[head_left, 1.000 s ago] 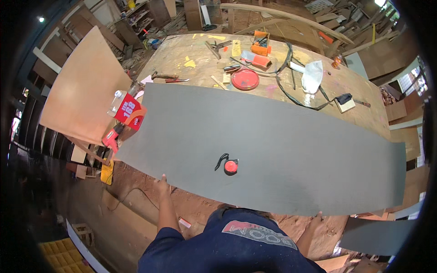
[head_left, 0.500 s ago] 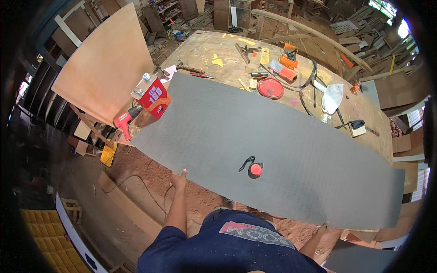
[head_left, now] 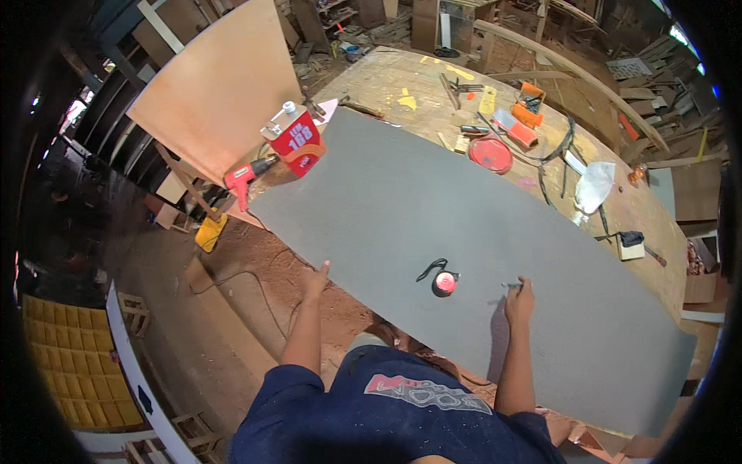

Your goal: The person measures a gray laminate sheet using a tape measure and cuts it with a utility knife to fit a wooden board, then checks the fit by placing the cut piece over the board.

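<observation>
A large grey sheet (head_left: 402, 193) lies at a slant across the workbench, its near edge toward me. My left hand (head_left: 313, 280) is closed on that near edge, thumb on top and fingers out of sight below. Over the sheet, right of centre, my right hand (head_left: 521, 300) pinches a short slim stick like a pencil (head_left: 510, 285), which points left. Its exact kind is too small to make out. Between my hands a black and red tape measure (head_left: 444, 284) with a black wrist strap (head_left: 430, 268) rests on the sheet.
A red metal can (head_left: 297, 143) and a red heat gun (head_left: 246, 179) stand at the sheet's left end. Beyond the sheet, the wooden bench (head_left: 371, 81) bears a round red lid (head_left: 491, 155), an orange box (head_left: 529, 104), cables and a white bag (head_left: 594, 187). A curved wooden panel (head_left: 220, 85) rises at left.
My right hand has left the sheet's near edge at lower right and come up over its surface, the slim stick now visible in it. My left hand stays at the edge. The view has shifted.
</observation>
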`<state>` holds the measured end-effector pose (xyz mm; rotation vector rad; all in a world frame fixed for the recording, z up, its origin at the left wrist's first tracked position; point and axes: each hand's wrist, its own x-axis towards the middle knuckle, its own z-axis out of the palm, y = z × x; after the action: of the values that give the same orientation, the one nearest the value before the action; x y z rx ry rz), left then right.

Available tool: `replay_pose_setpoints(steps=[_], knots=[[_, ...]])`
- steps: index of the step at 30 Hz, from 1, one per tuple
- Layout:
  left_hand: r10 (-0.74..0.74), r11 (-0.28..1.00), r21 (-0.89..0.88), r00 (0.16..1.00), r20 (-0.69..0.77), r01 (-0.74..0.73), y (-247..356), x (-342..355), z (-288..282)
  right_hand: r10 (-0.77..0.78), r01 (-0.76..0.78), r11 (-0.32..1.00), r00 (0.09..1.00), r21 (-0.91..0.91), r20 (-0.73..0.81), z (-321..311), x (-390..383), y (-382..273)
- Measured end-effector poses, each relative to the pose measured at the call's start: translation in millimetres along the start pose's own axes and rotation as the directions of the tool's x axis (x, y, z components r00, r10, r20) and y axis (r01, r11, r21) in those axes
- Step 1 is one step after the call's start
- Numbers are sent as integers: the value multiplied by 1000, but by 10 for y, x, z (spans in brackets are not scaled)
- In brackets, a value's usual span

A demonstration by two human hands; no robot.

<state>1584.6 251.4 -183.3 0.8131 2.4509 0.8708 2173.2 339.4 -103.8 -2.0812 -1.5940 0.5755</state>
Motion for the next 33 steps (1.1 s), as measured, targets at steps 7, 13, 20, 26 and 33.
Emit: replay_pose_setpoints(steps=[7,13,20,26,33], knots=[[357,842,439,934,-15,-315,681,-38,-279,38,-10,976,991,-216,129,704,697,-293],[490,759,451,868,80,-470,910,1306,-388,101,-66,964,987,-258,123,863,1027,-1537],[447,738,467,872,202,-487,624,2246,-223,-326,334,939,941,-86,93,2225,2369,-3716],[441,720,469,859,260,-512,840,2297,-244,-498,504,851,864,-147,82,3476,3893,-4803],[379,722,501,878,293,-478,808,2381,-302,-319,451,831,867,-327,383,4006,4409,-5252]])
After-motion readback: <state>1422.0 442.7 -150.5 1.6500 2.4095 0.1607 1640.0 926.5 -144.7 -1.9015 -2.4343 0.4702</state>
